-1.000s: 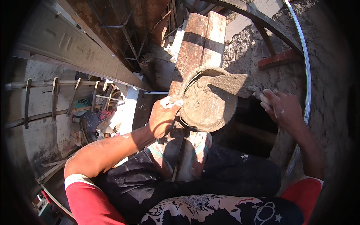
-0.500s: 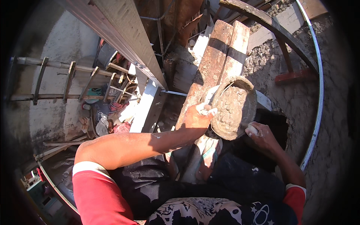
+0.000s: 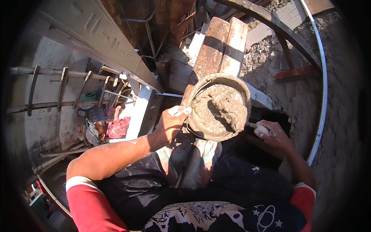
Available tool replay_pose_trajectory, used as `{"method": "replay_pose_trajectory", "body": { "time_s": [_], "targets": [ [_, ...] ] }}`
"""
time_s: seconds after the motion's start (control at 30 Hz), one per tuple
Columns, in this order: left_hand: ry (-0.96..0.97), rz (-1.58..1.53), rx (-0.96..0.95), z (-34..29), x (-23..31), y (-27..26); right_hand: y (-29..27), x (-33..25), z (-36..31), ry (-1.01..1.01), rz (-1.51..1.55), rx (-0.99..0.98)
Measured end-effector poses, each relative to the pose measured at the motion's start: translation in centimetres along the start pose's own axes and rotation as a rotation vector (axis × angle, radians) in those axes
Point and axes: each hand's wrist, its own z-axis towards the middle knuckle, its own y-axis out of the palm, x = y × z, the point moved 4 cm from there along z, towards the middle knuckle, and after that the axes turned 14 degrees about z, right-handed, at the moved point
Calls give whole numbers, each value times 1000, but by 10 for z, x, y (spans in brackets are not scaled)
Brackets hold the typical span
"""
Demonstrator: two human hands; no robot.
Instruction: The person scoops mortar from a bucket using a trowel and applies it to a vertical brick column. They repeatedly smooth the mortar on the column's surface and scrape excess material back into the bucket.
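A round bucket point(image 3: 247, 91) of wet grey mortar point(image 3: 205, 125) stands on the planks in front of me, its opening facing up toward me. My left hand point(image 3: 172, 121) is closed on the bucket's left rim, beside its thin wire handle. To the right, my right hand point(image 3: 272, 133) grips the pale handle of a trowel point(image 3: 252, 125). The trowel's shank reaches over the bucket's right rim. Its blade is hidden under a raised lump of mortar point(image 3: 230, 110), which casts a dark shadow across the rest.
Two worn wooden planks point(image 3: 220, 46) run away from me, with my feet on their near part. A dark hole point(image 3: 266, 143) opens to the right, beside a rough mortar wall point(image 3: 295, 102). Bamboo ladder point(image 3: 62, 87) and a person in a plaid shirt point(image 3: 118, 127) are lower left.
The bucket has come left and turned from a tilt to face me more squarely, my left hand moving with it. A lump of mortar now stands raised at the trowel.
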Motion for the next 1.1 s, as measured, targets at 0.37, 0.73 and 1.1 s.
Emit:
{"method": "replay_pose_trajectory", "body": {
  "time_s": [0.37, 0.73, 1.1],
  "targets": [
    [-77, 114, 125, -39, -13, -3, -37, -148, 123, 115, -107, -228],
    [-86, 340, 277, -27, -17, 9, 27, -238, 260, -61, -692, -205],
    [15, 359, 435, 9, -3, 8, -68, -130, 35, -220, -994, 1]
  ]
}}
